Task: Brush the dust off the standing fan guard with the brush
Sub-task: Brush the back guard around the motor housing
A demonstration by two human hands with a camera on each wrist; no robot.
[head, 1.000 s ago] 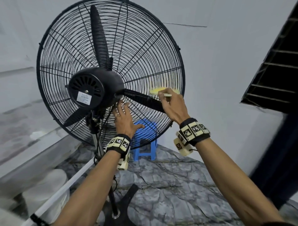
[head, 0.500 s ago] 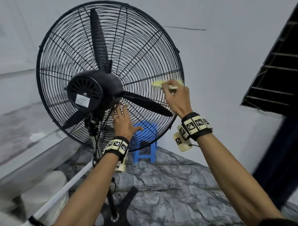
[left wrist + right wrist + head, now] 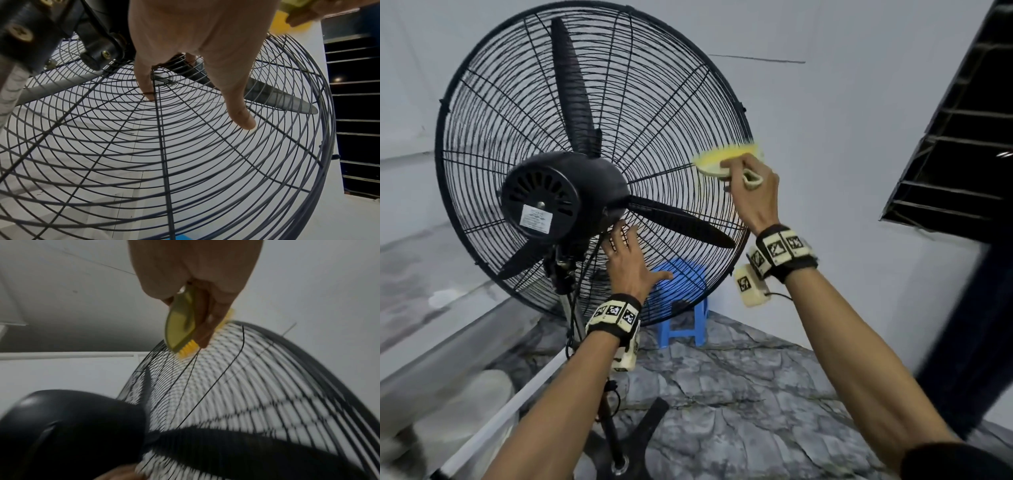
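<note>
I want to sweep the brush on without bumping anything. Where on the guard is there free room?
Free: the guard's whole upper half above the motor and brush, and its left side. Crowded: the lower middle, where the left hand lies flat on the wires beside the motor and pole. The right hand grips the brush at the right rim.
</note>
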